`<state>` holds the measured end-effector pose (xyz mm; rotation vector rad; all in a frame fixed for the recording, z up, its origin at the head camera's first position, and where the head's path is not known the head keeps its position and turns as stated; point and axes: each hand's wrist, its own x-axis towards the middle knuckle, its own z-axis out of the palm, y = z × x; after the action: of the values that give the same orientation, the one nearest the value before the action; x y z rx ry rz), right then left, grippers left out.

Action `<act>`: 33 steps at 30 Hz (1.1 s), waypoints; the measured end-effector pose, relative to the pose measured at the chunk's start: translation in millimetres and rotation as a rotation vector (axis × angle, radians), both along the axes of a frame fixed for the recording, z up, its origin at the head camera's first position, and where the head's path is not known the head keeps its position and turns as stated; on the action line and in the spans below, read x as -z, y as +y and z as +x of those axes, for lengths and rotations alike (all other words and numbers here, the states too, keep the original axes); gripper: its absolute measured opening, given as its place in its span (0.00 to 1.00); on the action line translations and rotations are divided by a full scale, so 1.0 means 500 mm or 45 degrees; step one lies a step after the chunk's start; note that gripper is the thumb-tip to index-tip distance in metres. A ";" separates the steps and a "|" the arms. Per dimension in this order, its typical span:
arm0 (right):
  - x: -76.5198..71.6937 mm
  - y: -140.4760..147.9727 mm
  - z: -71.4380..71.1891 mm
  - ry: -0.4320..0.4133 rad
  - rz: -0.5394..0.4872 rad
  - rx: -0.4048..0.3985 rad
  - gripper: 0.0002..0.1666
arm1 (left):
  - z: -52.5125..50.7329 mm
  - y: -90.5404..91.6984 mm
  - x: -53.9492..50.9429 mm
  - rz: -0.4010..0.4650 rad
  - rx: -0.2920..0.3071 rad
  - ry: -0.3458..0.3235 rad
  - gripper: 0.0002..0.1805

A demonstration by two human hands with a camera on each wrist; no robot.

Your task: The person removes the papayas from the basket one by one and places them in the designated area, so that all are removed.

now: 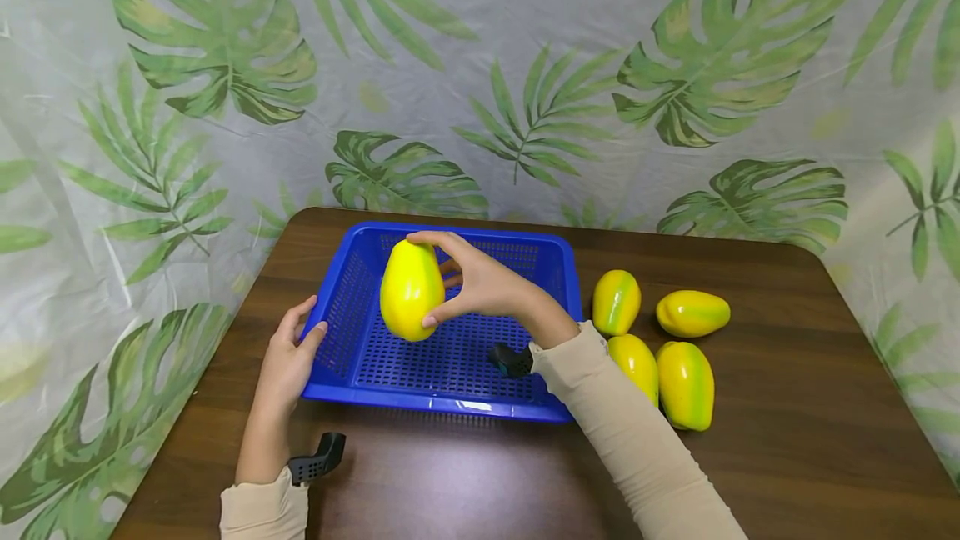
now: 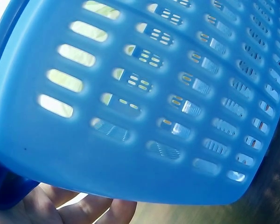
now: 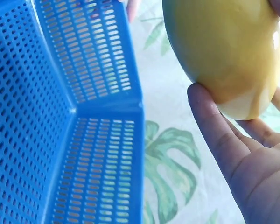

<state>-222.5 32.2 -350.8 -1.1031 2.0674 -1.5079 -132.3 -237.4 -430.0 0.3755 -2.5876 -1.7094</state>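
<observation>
Above the blue plastic basket, my right hand holds a glossy yellow papaya upright, thumb low on its side and fingers at its top. The right wrist view shows the same papaya between the fingers of the hand, beside the perforated basket wall. At the basket's left side, my left hand grips the rim. From the left wrist, the fingers appear at the edge of the slotted basket wall, partly hidden behind it.
Right of the basket, several yellow papayas with green streaks lie on the brown wooden table: one farther back, one on its side, others nearer, one partly behind the right sleeve. A leaf-patterned cloth hangs behind the table.
</observation>
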 end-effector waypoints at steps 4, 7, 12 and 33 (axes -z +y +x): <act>-0.012 0.019 0.008 -0.012 0.000 0.033 0.55 | 0.000 0.000 0.000 0.018 0.004 -0.014 0.27; -0.035 0.035 0.021 -0.010 0.010 0.058 0.54 | 0.000 -0.001 0.000 0.030 0.002 -0.021 0.27; -0.057 0.063 0.033 0.016 0.013 0.095 0.53 | 0.000 -0.001 0.002 0.036 -0.005 -0.023 0.27; -0.030 0.168 0.032 0.011 0.030 0.260 0.55 | -0.001 -0.002 0.004 0.014 0.000 -0.003 0.27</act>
<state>-206.5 116.1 -335.9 -0.9147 2.2552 -1.5685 -132.7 -238.3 -431.9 0.3781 -2.5810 -1.7252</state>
